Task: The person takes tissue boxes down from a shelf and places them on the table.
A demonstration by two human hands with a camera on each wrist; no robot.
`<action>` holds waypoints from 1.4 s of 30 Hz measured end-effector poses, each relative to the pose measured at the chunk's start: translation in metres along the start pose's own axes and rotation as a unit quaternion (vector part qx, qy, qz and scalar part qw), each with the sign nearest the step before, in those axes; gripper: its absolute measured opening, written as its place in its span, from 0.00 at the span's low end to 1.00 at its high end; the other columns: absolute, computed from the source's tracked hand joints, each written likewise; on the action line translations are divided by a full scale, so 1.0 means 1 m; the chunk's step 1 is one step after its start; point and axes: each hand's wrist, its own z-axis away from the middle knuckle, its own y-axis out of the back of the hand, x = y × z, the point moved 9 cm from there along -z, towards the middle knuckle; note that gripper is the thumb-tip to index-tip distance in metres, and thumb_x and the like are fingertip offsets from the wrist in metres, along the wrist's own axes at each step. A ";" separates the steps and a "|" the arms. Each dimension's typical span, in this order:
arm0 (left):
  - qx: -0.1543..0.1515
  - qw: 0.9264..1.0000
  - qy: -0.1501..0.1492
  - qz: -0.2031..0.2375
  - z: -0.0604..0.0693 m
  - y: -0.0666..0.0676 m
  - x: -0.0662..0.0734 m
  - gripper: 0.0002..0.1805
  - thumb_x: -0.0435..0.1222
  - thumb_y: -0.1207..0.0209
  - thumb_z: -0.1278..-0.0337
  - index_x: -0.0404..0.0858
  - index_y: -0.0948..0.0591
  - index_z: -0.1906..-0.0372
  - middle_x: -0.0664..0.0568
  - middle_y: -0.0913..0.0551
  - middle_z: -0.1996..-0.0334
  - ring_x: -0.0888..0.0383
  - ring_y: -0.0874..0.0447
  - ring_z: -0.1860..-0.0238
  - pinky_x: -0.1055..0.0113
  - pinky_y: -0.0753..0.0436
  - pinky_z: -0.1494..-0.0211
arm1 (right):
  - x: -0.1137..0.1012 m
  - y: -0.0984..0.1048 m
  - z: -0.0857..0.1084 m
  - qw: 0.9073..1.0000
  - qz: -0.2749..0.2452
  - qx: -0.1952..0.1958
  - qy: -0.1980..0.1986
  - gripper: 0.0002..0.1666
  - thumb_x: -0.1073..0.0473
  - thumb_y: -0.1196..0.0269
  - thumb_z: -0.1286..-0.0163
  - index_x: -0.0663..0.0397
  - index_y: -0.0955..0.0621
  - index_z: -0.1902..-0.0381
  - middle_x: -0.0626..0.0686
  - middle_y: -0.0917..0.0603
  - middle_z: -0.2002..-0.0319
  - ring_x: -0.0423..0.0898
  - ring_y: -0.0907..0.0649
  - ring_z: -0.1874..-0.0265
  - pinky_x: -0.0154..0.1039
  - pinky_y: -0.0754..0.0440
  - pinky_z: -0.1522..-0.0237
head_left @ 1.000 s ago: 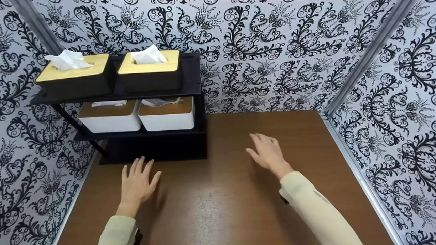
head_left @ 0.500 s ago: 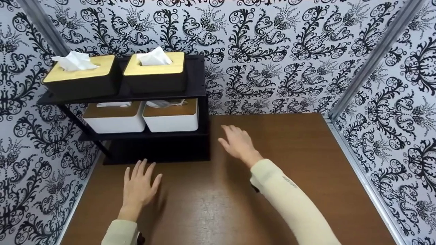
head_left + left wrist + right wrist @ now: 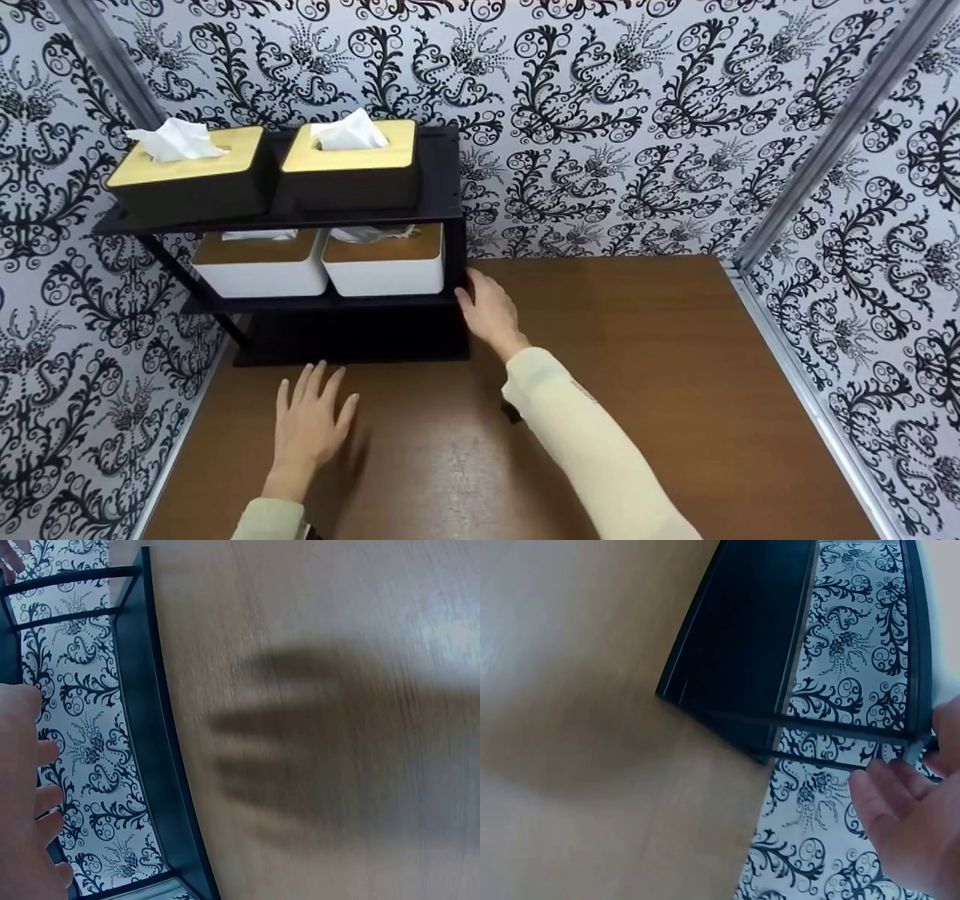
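My right hand [image 3: 491,311] is at the right side of the black rack [image 3: 352,302], level with its middle shelf. In the right wrist view, the fingers of this hand [image 3: 922,817] extend beside the rack's corner post [image 3: 840,729] and appear to touch it, uncurled. My left hand [image 3: 306,431] hovers with spread fingers over the table in front of the rack, holding nothing. The left wrist view shows that hand [image 3: 26,802] at the left edge, near the rack frame [image 3: 154,705].
Two dark tissue boxes with yellow lids [image 3: 191,184] [image 3: 352,187] stand on the top shelf. Two white boxes with brown lids [image 3: 262,277] [image 3: 386,276] are on the middle shelf. Brown table [image 3: 637,337] extends rightward to a metal frame strip [image 3: 795,382]; patterned walls [image 3: 585,97] surround it.
My right hand has moved left from over the table to the rack's right side. My left hand has barely moved, and the head view has shifted slightly.
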 end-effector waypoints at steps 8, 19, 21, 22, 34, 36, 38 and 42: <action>0.000 1.000 0.002 0.001 0.005 -0.001 -0.003 0.28 0.54 0.49 0.33 0.42 0.26 0.36 0.39 0.32 0.31 0.40 0.39 0.28 0.39 0.50 0.24 | 0.003 -0.002 -0.009 0.997 -0.061 0.032 -0.032 0.21 0.51 0.44 0.26 0.48 0.24 0.39 0.57 0.16 0.45 0.59 0.16 0.48 0.56 0.18 0.49; -0.021 1.000 0.016 -0.002 0.012 -0.001 -0.012 0.30 0.54 0.51 0.32 0.42 0.29 0.33 0.39 0.33 0.30 0.40 0.42 0.27 0.39 0.53 0.23 | -0.003 -0.002 -0.015 0.998 -0.022 0.050 0.007 0.16 0.56 0.44 0.27 0.54 0.25 0.45 0.61 0.13 0.55 0.62 0.14 0.58 0.57 0.16 0.58; -0.018 1.000 0.017 -0.002 0.013 0.001 -0.013 0.30 0.53 0.50 0.32 0.43 0.29 0.32 0.39 0.33 0.30 0.41 0.42 0.27 0.39 0.53 0.23 | -0.005 -0.001 -0.015 0.998 -0.017 0.060 0.019 0.15 0.57 0.44 0.27 0.55 0.26 0.46 0.62 0.13 0.56 0.62 0.13 0.59 0.57 0.16 0.58; -0.014 1.000 0.017 -0.001 0.014 0.002 -0.014 0.30 0.53 0.50 0.32 0.43 0.29 0.32 0.39 0.33 0.30 0.41 0.41 0.27 0.39 0.53 0.23 | -0.006 -0.001 -0.015 0.997 -0.018 0.066 0.025 0.14 0.58 0.44 0.27 0.56 0.26 0.47 0.62 0.13 0.56 0.62 0.14 0.59 0.56 0.16 0.58; 0.027 1.000 0.013 -0.002 0.022 0.013 -0.020 0.29 0.50 0.46 0.35 0.43 0.28 0.33 0.38 0.30 0.33 0.39 0.37 0.29 0.38 0.48 0.25 | -0.009 0.001 -0.016 0.994 -0.013 0.097 0.052 0.12 0.61 0.43 0.29 0.59 0.27 0.50 0.62 0.14 0.58 0.63 0.14 0.59 0.58 0.16 0.60; 0.029 1.000 0.013 -0.003 0.023 0.013 -0.021 0.29 0.50 0.46 0.35 0.42 0.28 0.33 0.38 0.30 0.33 0.39 0.37 0.29 0.38 0.48 0.25 | -0.009 0.001 -0.016 0.994 -0.010 0.095 0.051 0.12 0.61 0.43 0.29 0.59 0.27 0.50 0.63 0.14 0.58 0.63 0.14 0.60 0.58 0.16 0.60; 0.028 1.000 0.015 -0.001 0.023 0.013 -0.022 0.29 0.50 0.46 0.35 0.42 0.28 0.33 0.38 0.30 0.33 0.39 0.37 0.29 0.38 0.48 0.25 | -0.009 0.001 -0.017 0.995 -0.007 0.089 0.046 0.13 0.61 0.44 0.29 0.58 0.27 0.48 0.62 0.14 0.57 0.63 0.14 0.59 0.58 0.16 0.60; 0.022 1.000 0.021 0.001 0.024 0.014 -0.025 0.29 0.50 0.46 0.35 0.42 0.28 0.33 0.38 0.30 0.32 0.40 0.37 0.29 0.38 0.49 0.25 | -0.009 0.001 -0.017 0.996 -0.006 0.083 0.040 0.14 0.60 0.43 0.29 0.58 0.27 0.48 0.62 0.13 0.57 0.63 0.14 0.60 0.57 0.16 0.60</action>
